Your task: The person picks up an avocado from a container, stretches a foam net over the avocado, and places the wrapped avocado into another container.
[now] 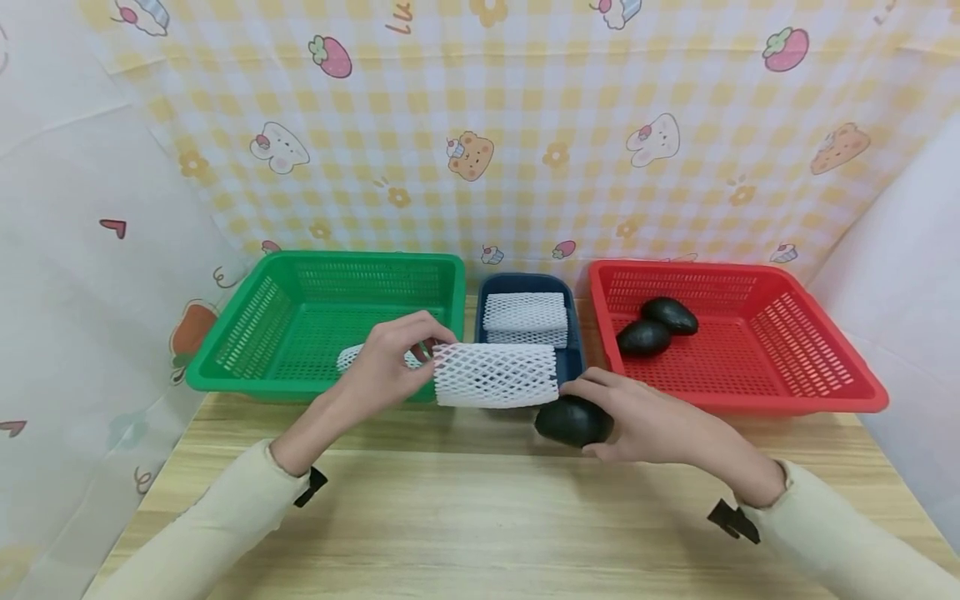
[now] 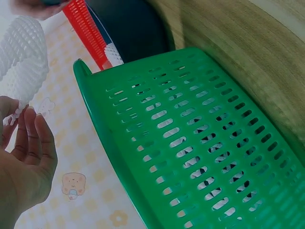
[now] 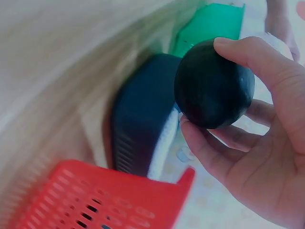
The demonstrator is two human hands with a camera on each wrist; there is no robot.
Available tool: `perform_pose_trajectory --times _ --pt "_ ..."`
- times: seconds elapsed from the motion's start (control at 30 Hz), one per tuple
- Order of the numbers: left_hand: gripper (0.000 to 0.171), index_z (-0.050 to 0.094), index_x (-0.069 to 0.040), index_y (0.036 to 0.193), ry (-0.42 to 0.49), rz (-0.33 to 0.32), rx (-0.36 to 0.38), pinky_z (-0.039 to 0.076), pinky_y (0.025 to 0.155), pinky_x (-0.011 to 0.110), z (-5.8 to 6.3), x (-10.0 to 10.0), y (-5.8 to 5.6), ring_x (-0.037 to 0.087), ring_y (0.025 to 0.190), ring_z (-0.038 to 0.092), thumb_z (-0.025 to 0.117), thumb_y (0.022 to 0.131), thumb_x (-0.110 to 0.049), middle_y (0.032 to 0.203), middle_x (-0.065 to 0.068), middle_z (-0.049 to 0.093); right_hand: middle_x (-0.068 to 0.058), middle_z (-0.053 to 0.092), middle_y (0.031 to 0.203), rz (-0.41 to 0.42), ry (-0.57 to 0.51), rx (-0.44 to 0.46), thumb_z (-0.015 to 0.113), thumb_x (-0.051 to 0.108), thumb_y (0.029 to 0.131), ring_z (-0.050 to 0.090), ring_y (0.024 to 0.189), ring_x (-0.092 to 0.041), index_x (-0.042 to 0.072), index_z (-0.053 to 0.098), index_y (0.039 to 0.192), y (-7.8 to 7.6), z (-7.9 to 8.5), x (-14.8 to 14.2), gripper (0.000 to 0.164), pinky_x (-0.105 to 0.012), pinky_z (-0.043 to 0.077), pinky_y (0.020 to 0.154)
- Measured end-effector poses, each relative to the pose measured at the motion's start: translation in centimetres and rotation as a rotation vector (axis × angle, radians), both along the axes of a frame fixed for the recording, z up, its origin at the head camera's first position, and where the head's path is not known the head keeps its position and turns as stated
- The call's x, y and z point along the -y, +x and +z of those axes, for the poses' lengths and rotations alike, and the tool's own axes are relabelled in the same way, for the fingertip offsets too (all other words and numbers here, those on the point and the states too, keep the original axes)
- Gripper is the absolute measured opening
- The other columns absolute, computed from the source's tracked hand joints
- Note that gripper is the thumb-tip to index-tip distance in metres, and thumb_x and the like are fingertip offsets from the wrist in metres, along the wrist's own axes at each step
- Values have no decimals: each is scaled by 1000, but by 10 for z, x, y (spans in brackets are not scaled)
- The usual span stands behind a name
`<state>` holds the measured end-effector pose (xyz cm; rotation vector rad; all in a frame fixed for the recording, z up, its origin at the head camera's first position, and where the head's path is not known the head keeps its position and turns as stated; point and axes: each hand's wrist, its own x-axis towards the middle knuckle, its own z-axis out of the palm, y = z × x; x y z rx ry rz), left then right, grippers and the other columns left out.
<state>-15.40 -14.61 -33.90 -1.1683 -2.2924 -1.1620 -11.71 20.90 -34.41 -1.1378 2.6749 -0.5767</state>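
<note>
My left hand [image 1: 395, 354] pinches one end of a white foam net sleeve [image 1: 495, 377], which stretches sideways over the front of the dark blue bin. In the left wrist view the sleeve [image 2: 26, 57] stands partly opened into a tube above the fingertips. My right hand [image 1: 626, 417] grips a dark avocado [image 1: 573, 421] with thumb and fingers, just below the sleeve's right end. Seen from the right wrist, the avocado [image 3: 214, 86] is smooth, rounded and nearly black. Several more foam net sleeves [image 1: 525, 312] lie stacked in the blue bin [image 1: 487, 287].
At the left stands a green basket [image 1: 247, 379], with a white netted item [image 1: 348, 357] inside, partly hidden by my left hand. A red basket [image 1: 757, 400] at the right holds two avocados [image 1: 670, 315]. The wooden table [image 1: 465, 517] extends in front; a checked curtain [image 1: 525, 100] hangs behind.
</note>
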Motion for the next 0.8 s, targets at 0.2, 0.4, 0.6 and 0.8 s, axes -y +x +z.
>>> perform_pose_trajectory --times 0.2,0.4,0.6,0.8 --pt "38 73 -7 102 0 10 2 54 63 28 -1 2 -1 12 80 61 63 79 22 97 -2 67 1 56 120 -18 -31 -21 91 20 75 58 100 -17 18 59 135 -3 11 -7 67 -31 56 75" --pt "37 73 -7 102 6 21 13 55 63 28 -3 4 -2 12 80 61 64 80 22 97 -3 66 5 58 124 -38 -44 -99 93 23 73 56 109 -14 19 60 135 -10 18 -16 71 -40 55 84" --pt "36 73 -7 102 8 31 5 55 62 28 -4 5 -3 13 80 61 65 80 21 98 -1 67 8 57 129 -59 -82 -121 93 21 73 52 115 -13 23 58 137 -17 24 -27 72 -43 53 88" --pt "37 73 -6 102 17 29 -13 55 62 29 -7 7 -6 13 80 61 65 79 23 97 0 67 10 55 130 -48 -138 -141 91 16 74 49 117 -12 23 56 138 -22 25 -32 72 -44 52 88"
